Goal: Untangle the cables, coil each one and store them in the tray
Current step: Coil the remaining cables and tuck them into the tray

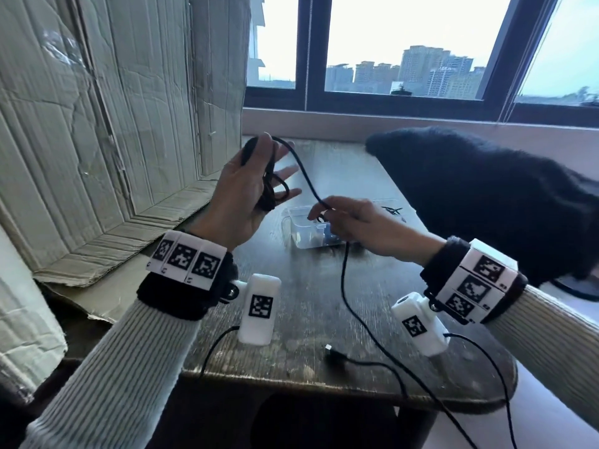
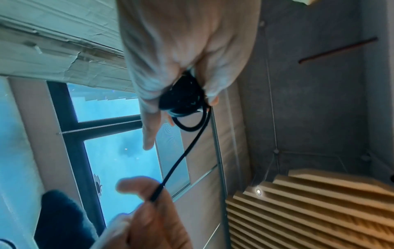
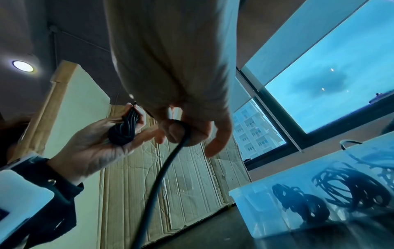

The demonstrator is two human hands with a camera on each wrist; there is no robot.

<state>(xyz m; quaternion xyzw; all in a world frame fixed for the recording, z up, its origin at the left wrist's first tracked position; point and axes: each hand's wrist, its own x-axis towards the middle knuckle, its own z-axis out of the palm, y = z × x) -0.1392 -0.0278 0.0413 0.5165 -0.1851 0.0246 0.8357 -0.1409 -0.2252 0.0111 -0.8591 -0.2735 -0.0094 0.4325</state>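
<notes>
The left hand (image 1: 241,192) is holding a partly wound bundle of black cable (image 1: 268,183) against its palm, thumb curled over the loops and the other fingers spread, raised above the counter (image 1: 301,306). The right hand (image 1: 351,222) is pinching the cable's loose run between thumb and fingertips just above the clear tray (image 1: 293,233). The rest is trailing down across the counter to its plug (image 1: 329,349), while coiled cables (image 3: 298,203) are lying inside the tray.

Left hand (image 1: 249,192) raised, palm up, thumb clamped inward; right hand (image 1: 353,222) lower, fingertips pinched together.
</notes>
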